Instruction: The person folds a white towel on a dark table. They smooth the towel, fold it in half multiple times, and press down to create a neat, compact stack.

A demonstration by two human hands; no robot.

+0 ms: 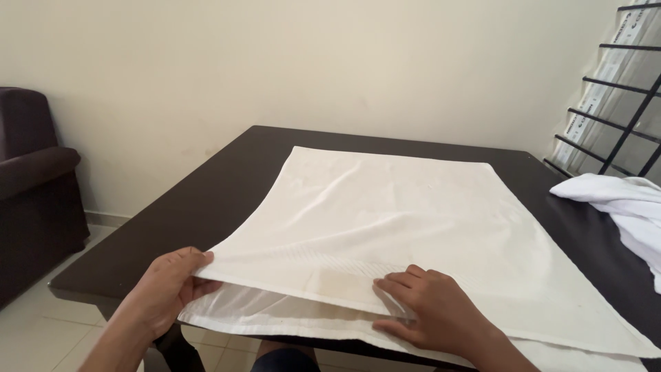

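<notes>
Dark armchair [31, 186] sits far out beyond the left hand, on pale floor tiles [41, 331], against a cream wall [310, 62].

Left hand [169, 289]: fingers curled, thumb on top, pinching the near left corner of the upper layer of a white towel [399, 220]. The corner is lifted a little off the lower layer, and a gap shows just right of this hand. The forearm runs down and out of view at the bottom edge.

The towel is folded over on itself and spread flat on a dark bench [206, 193]. It stretches from between the two hands away toward the far side. The lower layer's near edge sticks out under the upper one and hangs slightly past the bench's front edge. A woven band runs along the near hem between the hands, with light creases across the middle.

Right hand [434, 310]: palm down, fingers spread and nearly flat, pressing on the towel's near hem. The fingertips point left toward the other hand, and the two hands are well apart.

Right of the right hand, further back, a crumpled white cloth [620, 207] lies on the bench near its right edge, apart from the towel. Behind it is a black metal rack [613, 96] against the wall.
</notes>
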